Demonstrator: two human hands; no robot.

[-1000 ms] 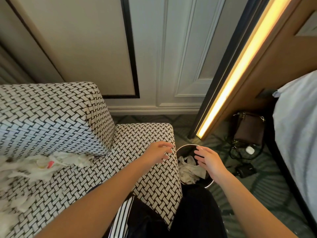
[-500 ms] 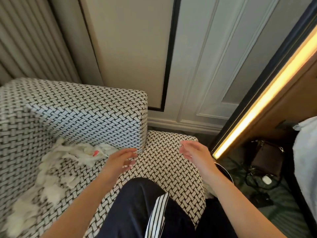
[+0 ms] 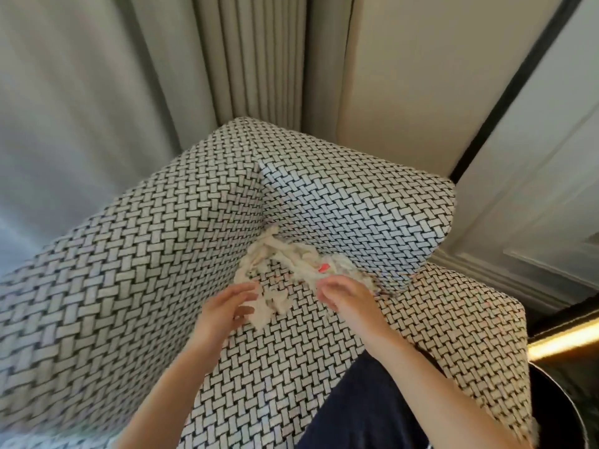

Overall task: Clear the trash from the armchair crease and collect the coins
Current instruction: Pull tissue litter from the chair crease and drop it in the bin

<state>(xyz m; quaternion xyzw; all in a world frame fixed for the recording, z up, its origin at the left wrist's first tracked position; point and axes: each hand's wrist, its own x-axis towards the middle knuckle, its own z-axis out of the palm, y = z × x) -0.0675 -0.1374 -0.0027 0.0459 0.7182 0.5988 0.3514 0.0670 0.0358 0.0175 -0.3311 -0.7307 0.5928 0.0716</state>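
Crumpled white tissue trash [image 3: 285, 259] lies bunched in the crease where the seat of the black-and-white woven armchair [image 3: 146, 270] meets its back and arm. A small red scrap [image 3: 323, 268] sits among the tissue. My left hand [image 3: 227, 311] reaches in with fingers stretched out, its fingertips touching a loose tissue wad [image 3: 267, 307]. My right hand [image 3: 345, 294] lies over the right end of the tissue with fingers loosely bent. I see no coins.
A dark round waste bin [image 3: 557, 416] stands on the floor at the lower right beside the seat. Pleated curtains [image 3: 252, 59] and a panelled wall [image 3: 421, 76] stand behind the chair. My dark trouser leg [image 3: 363, 406] rests against the seat front.
My view has swung left from the bin to the chair's corner. Both hands have moved from above the bin across the seat to the tissue in the crease.
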